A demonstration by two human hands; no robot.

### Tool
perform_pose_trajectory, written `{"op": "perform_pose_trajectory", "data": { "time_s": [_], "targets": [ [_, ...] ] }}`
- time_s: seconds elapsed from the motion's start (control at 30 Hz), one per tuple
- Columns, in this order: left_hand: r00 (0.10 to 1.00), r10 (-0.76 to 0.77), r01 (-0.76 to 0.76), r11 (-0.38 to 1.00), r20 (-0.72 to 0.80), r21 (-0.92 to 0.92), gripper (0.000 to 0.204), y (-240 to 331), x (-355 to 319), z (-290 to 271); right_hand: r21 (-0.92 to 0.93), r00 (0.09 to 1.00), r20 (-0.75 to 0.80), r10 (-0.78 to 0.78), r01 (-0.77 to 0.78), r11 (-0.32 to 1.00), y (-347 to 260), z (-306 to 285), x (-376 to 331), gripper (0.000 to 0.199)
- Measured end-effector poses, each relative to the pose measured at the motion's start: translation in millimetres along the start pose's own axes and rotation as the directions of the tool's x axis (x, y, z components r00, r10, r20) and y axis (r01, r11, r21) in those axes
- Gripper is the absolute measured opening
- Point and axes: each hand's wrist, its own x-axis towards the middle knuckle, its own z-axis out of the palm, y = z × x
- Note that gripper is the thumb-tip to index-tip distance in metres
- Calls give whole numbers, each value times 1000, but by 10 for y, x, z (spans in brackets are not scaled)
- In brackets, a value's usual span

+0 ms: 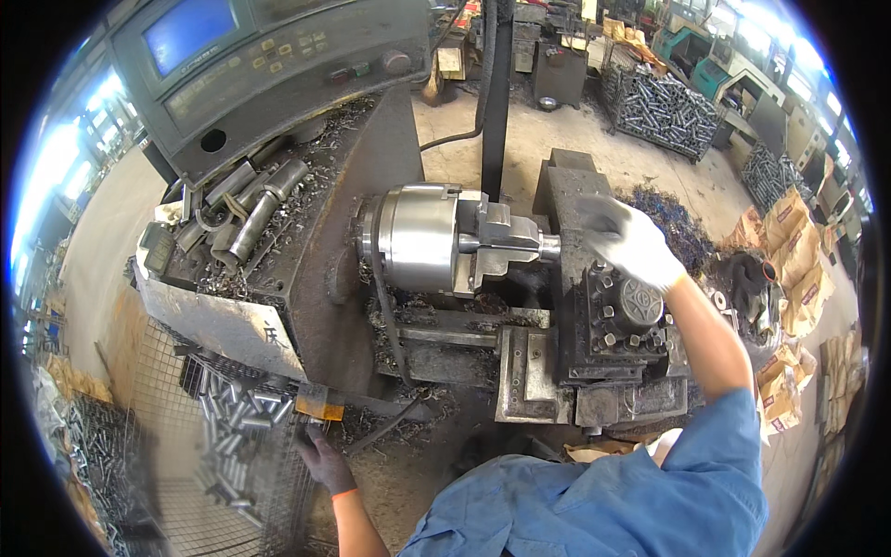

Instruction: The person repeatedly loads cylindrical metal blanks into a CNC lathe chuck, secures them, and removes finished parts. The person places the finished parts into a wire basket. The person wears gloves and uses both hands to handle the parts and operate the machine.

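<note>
Workpiece [549,247] sat clamped in the chuck [422,237], just left of my right hand [633,243], whose grip I couldn't tell. My left hand [322,457] hung low, fingers curled, steadying against the wire basket [223,418].

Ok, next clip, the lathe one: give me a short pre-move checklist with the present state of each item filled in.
1. Right hand in its white glove is at the short grey metal workpiece held in the silver three-jaw chuck: ok.
2. Workpiece seated firmly in the chuck: cannot tell, the glove covers its end.
3. Chuck at rest: ok, its jaws show sharp, without blur.
4. Left hand in its dark glove is away from the chuck, at the wire mesh basket of small metal cylinders: ok.
5. Left hand holds a part: cannot tell.
6. Black tool post is close under the right forearm: not ok.
</note>
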Motion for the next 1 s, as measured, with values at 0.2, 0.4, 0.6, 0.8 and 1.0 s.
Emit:
{"op": "perform_pose_trajectory", "data": {
  "time_s": [0.2,0.4,0.6,0.8,1.0],
  "targets": [
    [408,909,-913,403,87,68,75,1830,-44,603,164,931,-275,-242,293,942,-217,-16,-1313,32],
    [569,754,-790,389,328,475,89,3818,541,2093,418,976,-213,-46,133,899,1,140,-1734,37],
    [697,515,-711,408,499,573,96,4725,956,2624,436,1000,-9,15,-10,900,84,87,-1922,39],
    [290,863,-949,205,413,237,68,3623,207,1841,609,941,300,-157,-62,791,-103,468,-1776,37],
    [849,-43,-230,867,526,443,32,364,-1442,-356,698,719,491,-492,14,716,-618,2128,-1630,31]
  ]
}}
